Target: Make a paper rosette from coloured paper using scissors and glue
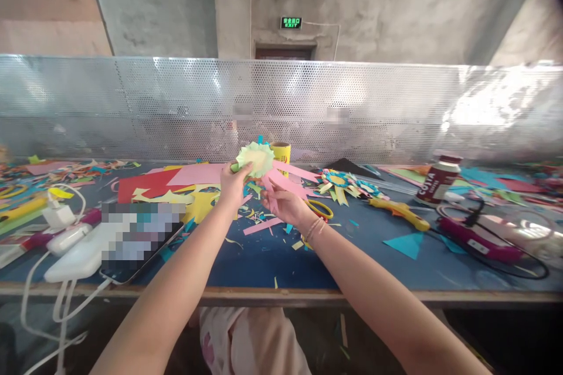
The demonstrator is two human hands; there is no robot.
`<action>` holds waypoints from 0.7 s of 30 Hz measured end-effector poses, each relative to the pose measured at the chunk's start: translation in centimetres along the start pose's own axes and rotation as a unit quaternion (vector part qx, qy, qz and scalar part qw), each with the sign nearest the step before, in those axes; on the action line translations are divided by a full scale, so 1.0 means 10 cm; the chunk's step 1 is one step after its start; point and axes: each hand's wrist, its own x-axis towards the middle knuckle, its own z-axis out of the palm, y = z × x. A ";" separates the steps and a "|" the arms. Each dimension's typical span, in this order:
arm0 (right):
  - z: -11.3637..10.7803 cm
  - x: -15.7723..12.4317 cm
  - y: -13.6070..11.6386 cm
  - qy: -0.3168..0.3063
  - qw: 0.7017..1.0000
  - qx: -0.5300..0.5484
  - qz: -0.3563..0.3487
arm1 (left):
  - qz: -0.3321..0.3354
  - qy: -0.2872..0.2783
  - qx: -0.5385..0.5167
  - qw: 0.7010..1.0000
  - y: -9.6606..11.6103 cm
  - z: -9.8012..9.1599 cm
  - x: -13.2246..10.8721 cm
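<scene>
Left hand (236, 180) clamped on a green paper rosette (263, 155), right hand (288, 204) closed on pink strips (287, 183), COSTA-labelled bottle (433, 183) on the surface (268, 266), green EXIT sign (291, 23) with Chinese characters

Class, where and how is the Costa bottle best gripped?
Probably around the body of the Costa bottle, below its cap, with the right hand coming from the left: it stands upright, rounded sides suit a wrap, and the magenta block crowds its near right side.
</scene>
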 end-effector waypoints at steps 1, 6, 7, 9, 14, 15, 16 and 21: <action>-0.01 0.00 -0.01 0.001 1.000 0.002 0.002 | 0.002 -0.003 0.008 1.000 -0.01 -0.01 0.01; -0.01 0.00 -0.05 0.016 1.000 0.006 0.010 | 0.014 -0.014 0.040 0.999 -0.04 -0.04 0.03; -0.01 0.00 -0.05 0.020 1.000 0.008 0.012 | 0.018 -0.015 0.042 0.999 -0.04 -0.05 0.03; 0.00 -0.01 -0.05 0.029 0.999 0.008 0.018 | 0.027 -0.018 0.046 0.998 -0.05 -0.05 0.04; -0.01 -0.01 -0.02 0.079 0.996 -0.002 0.037 | 0.046 -0.013 0.060 0.997 -0.06 -0.05 0.05; -0.02 0.00 -0.02 0.084 0.996 -0.003 0.040 | 0.048 -0.014 0.065 0.997 -0.07 -0.05 0.05; -0.03 0.00 -0.02 0.084 0.996 -0.005 0.041 | 0.051 -0.016 0.072 0.996 -0.07 -0.06 0.05; -0.06 0.02 -0.01 0.064 0.997 -0.023 0.041 | 0.078 -0.012 0.120 0.990 -0.09 -0.10 0.07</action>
